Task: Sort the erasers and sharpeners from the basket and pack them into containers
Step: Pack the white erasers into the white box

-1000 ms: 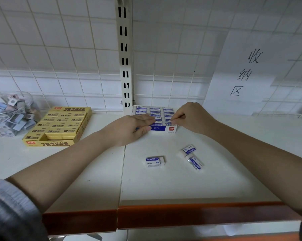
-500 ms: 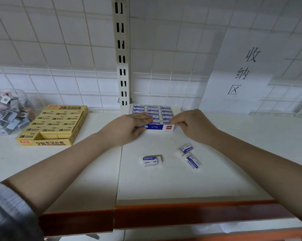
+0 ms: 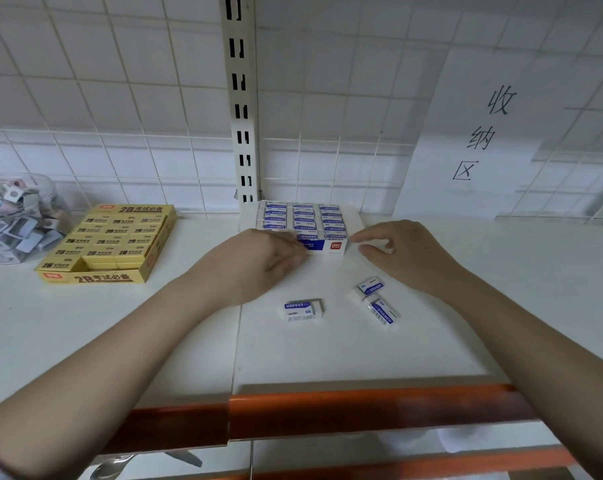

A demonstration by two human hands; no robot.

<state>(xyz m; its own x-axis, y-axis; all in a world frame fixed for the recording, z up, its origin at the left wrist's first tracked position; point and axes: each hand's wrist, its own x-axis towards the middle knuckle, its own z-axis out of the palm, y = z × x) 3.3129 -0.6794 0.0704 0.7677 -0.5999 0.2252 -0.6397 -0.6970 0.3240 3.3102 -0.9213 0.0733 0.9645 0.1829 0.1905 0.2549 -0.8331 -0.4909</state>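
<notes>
A white and blue eraser box (image 3: pixel 331 246) stands at the back of the white shelf, filled with rows of blue-labelled erasers. My left hand (image 3: pixel 258 261) rests against the box's front left corner, fingers curled on its edge. Just right of the box hovers my right hand (image 3: pixel 397 251), holding nothing, fingers loosely apart. Three loose white erasers lie in front: one (image 3: pixel 303 309) in the middle, two (image 3: pixel 371 287) (image 3: pixel 383 311) under my right wrist. A yellow 2B eraser box (image 3: pixel 147 261) sits to the left, one front slot lower than the rest.
A clear plastic jar (image 3: pixel 16 216) of sharpeners stands at the far left. A slotted metal upright (image 3: pixel 239 98) and wire grid back the shelf. A paper sign (image 3: pixel 483 133) hangs at right. An orange rail (image 3: pixel 362 407) edges the shelf front.
My right hand has come off the box's front right corner and drawn back to the right, fingers now apart. My left hand stays at the box's front left.
</notes>
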